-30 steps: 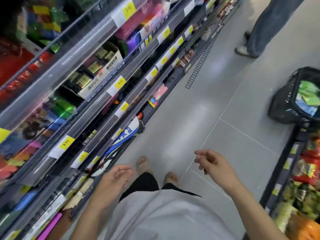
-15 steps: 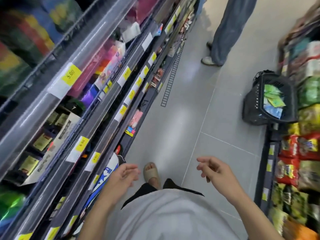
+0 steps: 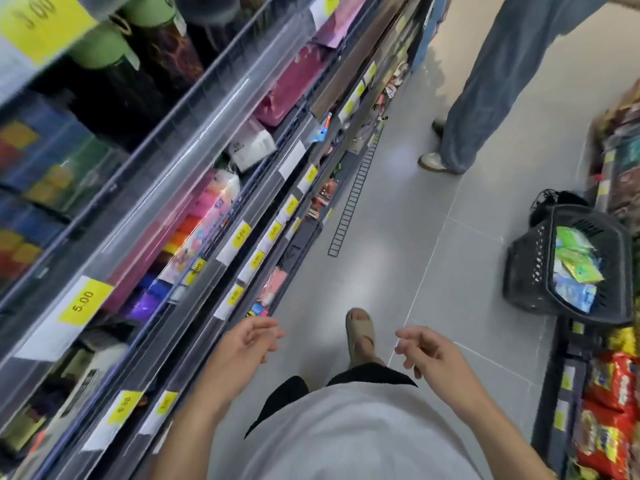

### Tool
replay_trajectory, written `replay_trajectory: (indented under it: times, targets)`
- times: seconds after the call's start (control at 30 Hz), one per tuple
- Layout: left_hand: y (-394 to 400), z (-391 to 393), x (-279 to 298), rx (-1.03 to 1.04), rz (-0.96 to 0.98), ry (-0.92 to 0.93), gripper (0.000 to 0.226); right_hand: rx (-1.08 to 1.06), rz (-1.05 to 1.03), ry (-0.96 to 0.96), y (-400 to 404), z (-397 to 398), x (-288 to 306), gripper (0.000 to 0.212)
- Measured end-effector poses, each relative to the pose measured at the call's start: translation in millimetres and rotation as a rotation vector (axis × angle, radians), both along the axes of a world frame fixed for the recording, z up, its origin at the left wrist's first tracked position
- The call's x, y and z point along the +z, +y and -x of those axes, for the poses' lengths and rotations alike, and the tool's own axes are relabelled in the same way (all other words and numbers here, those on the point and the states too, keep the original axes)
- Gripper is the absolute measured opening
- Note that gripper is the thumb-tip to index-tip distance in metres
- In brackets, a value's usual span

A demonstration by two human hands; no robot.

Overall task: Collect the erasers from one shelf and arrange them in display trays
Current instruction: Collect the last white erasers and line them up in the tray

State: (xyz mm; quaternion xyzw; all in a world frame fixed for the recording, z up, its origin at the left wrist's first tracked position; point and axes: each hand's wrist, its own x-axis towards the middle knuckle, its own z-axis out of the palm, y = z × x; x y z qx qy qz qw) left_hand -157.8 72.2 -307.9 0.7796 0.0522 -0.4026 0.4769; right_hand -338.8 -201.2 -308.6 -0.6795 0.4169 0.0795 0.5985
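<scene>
Erasers cannot be picked out for certain: the goods on the shelving (image 3: 194,188) are blurred, and no display tray can be told apart among them. Take that shelving as your landmark; it runs along your left, its tiers slanting from the bottom left of the view toward the top centre. Yellow price labels (image 3: 84,301) line the front rails of its tiers. Behind the rails lie pink packets (image 3: 294,81), a stack of bright coloured blocks (image 3: 204,216) and green-lidded bottles (image 3: 104,50) on the uppermost tier.

Your left hand (image 3: 239,344) hangs just beside the lower rails of the shelving, fingers loosely curled and parted, gripping nothing. Your right hand (image 3: 427,348) is farther from the shelving, out over the grey floor (image 3: 398,237), fingers likewise slack and apart, empty. Between the two hands, one sandalled foot (image 3: 360,332) stands on the floor; below them show a white shirt and dark shorts.

Across the aisle from the shelving, a dark plastic basket (image 3: 530,271) rests on the floor, holding green and blue packets (image 3: 576,268). Beyond it, against the far edge, stands a second rack with red snack bags (image 3: 609,393). Farther down the aisle from you, near the far end of the shelving, a second person's legs in wide blue jeans (image 3: 485,91) stand on the floor. A ladder-like black strip (image 3: 353,199) lies on the floor close along the foot of the shelving.
</scene>
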Motion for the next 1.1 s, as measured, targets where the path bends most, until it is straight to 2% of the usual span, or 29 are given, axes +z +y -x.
replay_trajectory:
  times: [0.17,0.33,0.43,0.57,0.63,0.8,0.87,0.93,1.1]
  targets:
    - [-44,-5,25,0.207,-0.016,-0.044,0.019,0.222,-0.037,-0.099,-69,-101,23,0.014]
    - [-78,-29,91,0.367,0.068,-0.234,0.022,0.545,0.047,-0.292,-106,-201,72,0.016]
    - [-89,-50,147,0.436,0.132,-0.425,0.011,0.699,0.057,-0.461,-107,-250,112,0.014]
    - [-88,-72,228,0.430,0.121,-0.763,0.029,0.827,0.065,-0.684,-93,-303,170,0.013]
    - [-85,-78,265,0.435,0.092,-0.949,0.028,0.886,0.084,-0.782,-85,-324,202,0.016]
    - [-74,-107,326,0.456,-0.185,-1.395,0.021,0.978,0.156,-0.977,-61,-364,288,0.018]
    - [-73,-127,339,0.412,-0.308,-1.491,0.024,0.983,0.200,-1.043,-51,-380,315,0.017]
    - [-74,-148,344,0.342,-0.453,-1.502,0.033,0.976,0.277,-1.099,-41,-397,336,0.017]
    - [-77,-181,337,0.179,-0.754,-1.371,0.051,0.969,0.555,-1.119,-25,-445,356,0.018]
